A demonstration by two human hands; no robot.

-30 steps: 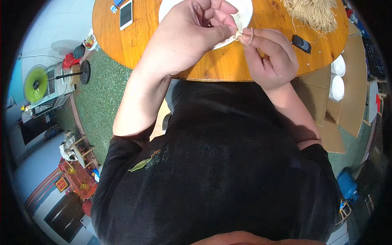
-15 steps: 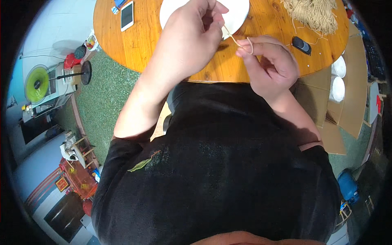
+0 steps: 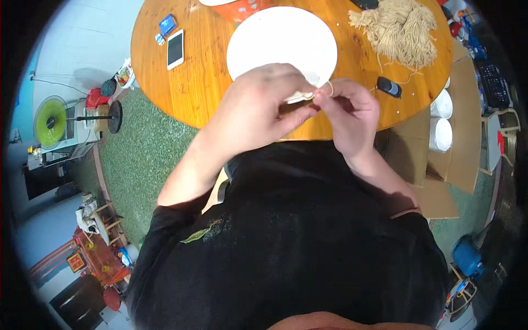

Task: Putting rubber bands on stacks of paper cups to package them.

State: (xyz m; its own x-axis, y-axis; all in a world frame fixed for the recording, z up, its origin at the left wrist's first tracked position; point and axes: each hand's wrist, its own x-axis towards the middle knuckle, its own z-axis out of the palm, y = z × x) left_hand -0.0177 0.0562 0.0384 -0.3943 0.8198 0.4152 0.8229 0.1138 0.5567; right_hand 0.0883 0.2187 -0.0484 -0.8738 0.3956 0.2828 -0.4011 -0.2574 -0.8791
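Note:
Above the near edge of the round wooden table, my two hands meet, fingertips close together. A thin beige string is pinched there, part of it looping by the index finger of my right hand. My left hand is closed, its thumb and index finger pinching at the string's other part; its exact grip is partly hidden. Just beyond my hands lies a large white disc, like a plate or lid. A white edge shows between my left fingers, but I cannot tell whether they touch it.
Beige yarn is heaped at the far right of the wooden table. A small black device lies nearer. At left are a white phone and a blue box. An orange container stands behind the disc. Cardboard is right.
My left hand has come down from over the white disc to meet my right hand. The stretch of string between them has shortened. The view has shifted, showing more of the table's far side.

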